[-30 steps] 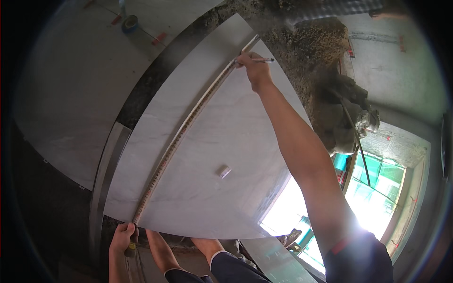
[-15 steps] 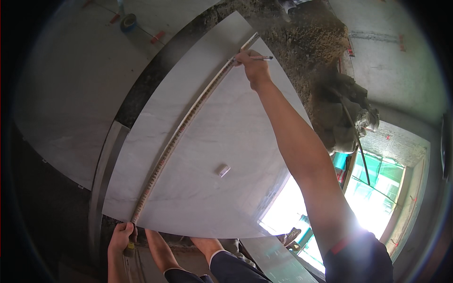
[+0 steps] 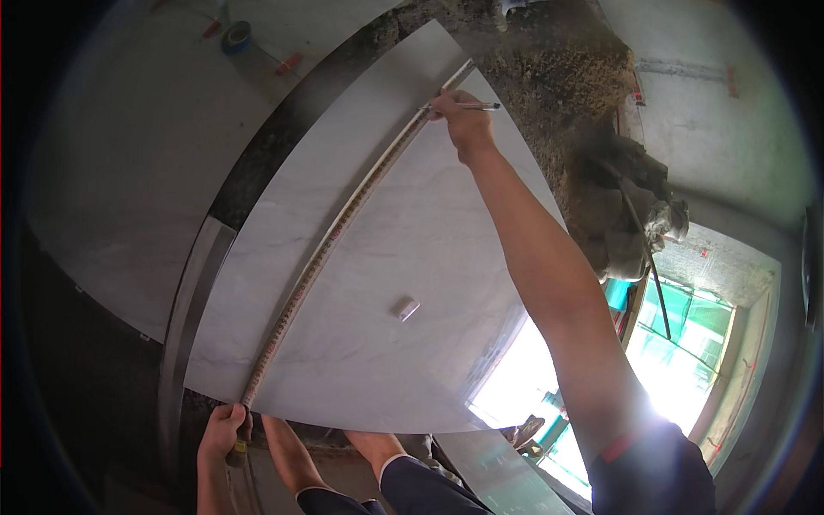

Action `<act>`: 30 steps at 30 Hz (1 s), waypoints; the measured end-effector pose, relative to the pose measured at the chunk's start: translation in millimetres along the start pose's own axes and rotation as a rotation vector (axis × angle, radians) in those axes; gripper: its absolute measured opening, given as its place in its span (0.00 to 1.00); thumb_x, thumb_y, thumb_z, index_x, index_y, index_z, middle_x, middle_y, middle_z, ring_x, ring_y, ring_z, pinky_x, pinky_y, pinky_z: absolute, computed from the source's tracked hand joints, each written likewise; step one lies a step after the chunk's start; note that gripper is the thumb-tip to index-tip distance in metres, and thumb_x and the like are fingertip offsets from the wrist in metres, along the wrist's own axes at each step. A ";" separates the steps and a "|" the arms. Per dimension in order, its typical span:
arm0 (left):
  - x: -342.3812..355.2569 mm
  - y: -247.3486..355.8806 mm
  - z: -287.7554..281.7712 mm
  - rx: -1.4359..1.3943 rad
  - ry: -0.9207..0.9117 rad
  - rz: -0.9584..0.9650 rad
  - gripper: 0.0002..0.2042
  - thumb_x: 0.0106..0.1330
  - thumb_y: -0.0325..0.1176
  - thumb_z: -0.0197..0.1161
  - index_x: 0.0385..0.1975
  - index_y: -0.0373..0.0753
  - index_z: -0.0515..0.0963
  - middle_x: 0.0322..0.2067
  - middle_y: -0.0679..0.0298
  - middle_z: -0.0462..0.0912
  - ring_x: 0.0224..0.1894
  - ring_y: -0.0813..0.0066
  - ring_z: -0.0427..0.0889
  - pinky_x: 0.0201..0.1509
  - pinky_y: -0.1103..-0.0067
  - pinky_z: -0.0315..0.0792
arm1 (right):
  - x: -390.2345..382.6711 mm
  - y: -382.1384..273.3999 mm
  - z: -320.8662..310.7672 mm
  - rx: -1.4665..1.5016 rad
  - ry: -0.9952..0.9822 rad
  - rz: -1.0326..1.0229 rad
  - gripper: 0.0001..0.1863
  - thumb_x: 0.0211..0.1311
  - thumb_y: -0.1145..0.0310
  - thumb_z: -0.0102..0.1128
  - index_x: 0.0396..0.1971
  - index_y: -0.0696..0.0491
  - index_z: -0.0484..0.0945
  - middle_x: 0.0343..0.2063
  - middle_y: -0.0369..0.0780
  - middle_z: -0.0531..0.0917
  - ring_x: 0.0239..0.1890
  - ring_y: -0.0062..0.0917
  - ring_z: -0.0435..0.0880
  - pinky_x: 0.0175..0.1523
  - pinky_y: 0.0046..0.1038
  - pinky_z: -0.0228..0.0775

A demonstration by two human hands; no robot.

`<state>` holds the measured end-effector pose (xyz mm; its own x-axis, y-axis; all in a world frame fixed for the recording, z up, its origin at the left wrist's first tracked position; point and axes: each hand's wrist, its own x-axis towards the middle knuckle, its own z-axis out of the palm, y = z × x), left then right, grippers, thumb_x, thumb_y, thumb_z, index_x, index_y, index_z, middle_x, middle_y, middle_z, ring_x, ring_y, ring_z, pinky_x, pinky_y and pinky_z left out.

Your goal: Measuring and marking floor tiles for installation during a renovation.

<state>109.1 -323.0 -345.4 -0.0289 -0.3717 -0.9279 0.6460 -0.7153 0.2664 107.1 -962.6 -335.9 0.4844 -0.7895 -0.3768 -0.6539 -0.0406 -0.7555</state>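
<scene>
A large pale marbled slab [image 3: 386,232] lies in front of me. Across it, from the near left edge to the far end, runs an extended tape measure [image 3: 321,251]. My left hand [image 3: 222,432] is closed round its case at the near left corner; the fingers hide most of the case. Far up the slab, my right hand [image 3: 463,121] is closed on a slim pen [image 3: 481,106], its fingers against the tape. The pen's back end points right. On the slab's middle rests a small whitish block [image 3: 408,310].
A metal straightedge [image 3: 196,279] runs along the slab's left side. Beyond lie another pale slab [image 3: 129,189] and a roll of tape [image 3: 236,37]. Rough mortar [image 3: 549,77] and crumpled sacks [image 3: 618,206] border the far right. A bright window [image 3: 687,343] stands at right.
Both hands stay almost where they were, with the right hand and pen a touch farther right in the picture. The tape still lies along the slab.
</scene>
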 end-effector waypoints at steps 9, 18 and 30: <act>0.5 -1.9 0.4 0.015 -0.007 0.012 0.23 0.76 0.46 0.52 0.21 0.35 0.74 0.18 0.67 0.74 0.19 0.77 0.72 0.26 0.77 0.68 | 1.0 1.0 -2.9 -0.014 -0.019 -0.002 0.09 0.52 0.62 0.64 0.25 0.52 0.80 0.54 0.41 0.81 0.59 0.25 0.76 0.56 0.30 0.67; -1.2 -0.4 1.7 0.010 -0.014 0.023 0.23 0.76 0.46 0.52 0.21 0.35 0.74 0.18 0.67 0.74 0.20 0.77 0.73 0.27 0.77 0.67 | -0.2 2.6 -2.6 0.021 -0.018 -0.051 0.09 0.52 0.62 0.64 0.24 0.53 0.80 0.49 0.40 0.83 0.55 0.25 0.78 0.54 0.29 0.68; 1.1 -2.5 1.6 0.007 -0.031 0.005 0.21 0.76 0.43 0.51 0.22 0.36 0.73 0.20 0.68 0.74 0.21 0.78 0.73 0.29 0.78 0.67 | -1.7 2.8 -9.7 0.178 0.053 0.003 0.07 0.57 0.69 0.62 0.32 0.56 0.79 0.31 0.39 0.83 0.40 0.25 0.81 0.58 0.29 0.66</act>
<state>106.3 -322.5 -346.7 -0.0494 -0.3932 -0.9181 0.6405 -0.7178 0.2729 98.8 -967.4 -332.1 0.4481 -0.8209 -0.3541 -0.5402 0.0670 -0.8389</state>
